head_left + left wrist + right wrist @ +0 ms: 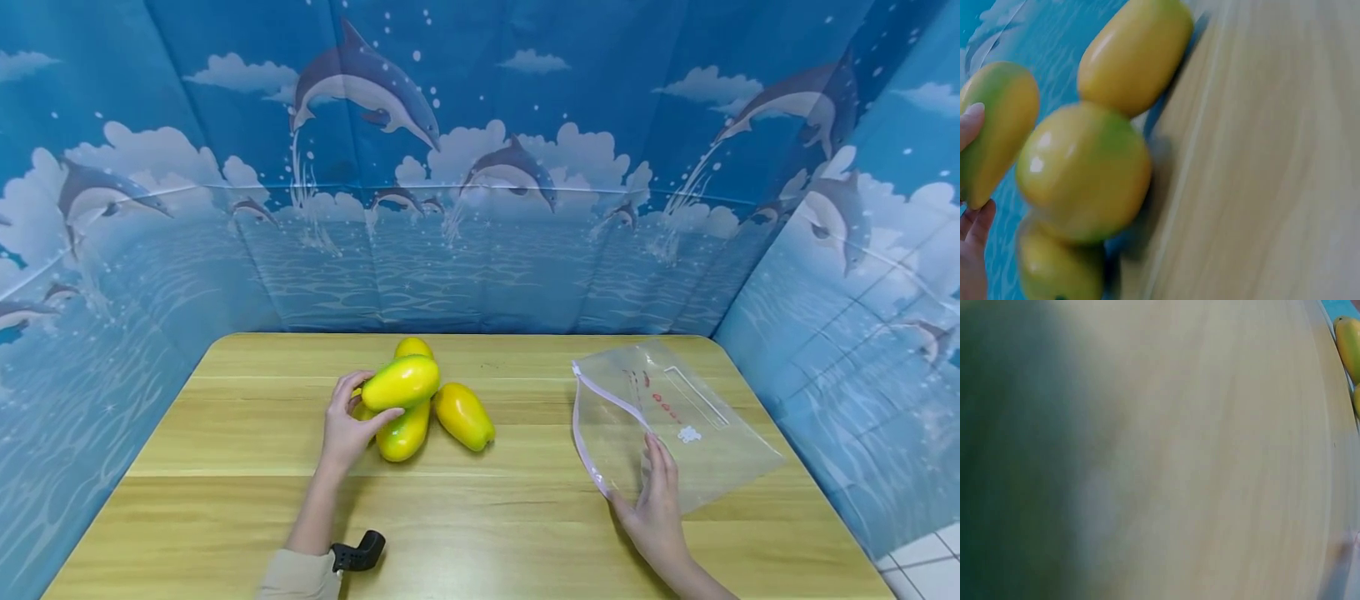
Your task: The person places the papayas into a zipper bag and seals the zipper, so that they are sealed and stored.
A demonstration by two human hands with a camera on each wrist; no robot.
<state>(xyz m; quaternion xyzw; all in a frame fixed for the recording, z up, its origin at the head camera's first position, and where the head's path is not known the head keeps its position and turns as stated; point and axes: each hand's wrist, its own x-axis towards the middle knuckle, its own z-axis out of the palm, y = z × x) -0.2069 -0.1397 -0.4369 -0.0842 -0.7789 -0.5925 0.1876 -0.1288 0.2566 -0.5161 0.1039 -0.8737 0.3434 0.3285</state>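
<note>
My left hand [350,429] holds a yellow-green mango [401,382], thumb on the near side and fingers round its left end. The mango is above other mangoes; in the left wrist view it is at the left edge, apart from several mangoes [1084,169]. One mango [465,417] lies to the right of the group, another [405,437] lies under the held one. On the right, my right hand [656,517] grips the mouth of a clear zip bag [720,450], thumb at one zip edge and fingers at the other. The bag's mouth gapes to the left.
The wooden table [525,517] has a back edge against a blue dolphin curtain [480,267]. A black wrist mount [360,552] sits on the left sleeve. A dark blur fills the left of the right wrist view.
</note>
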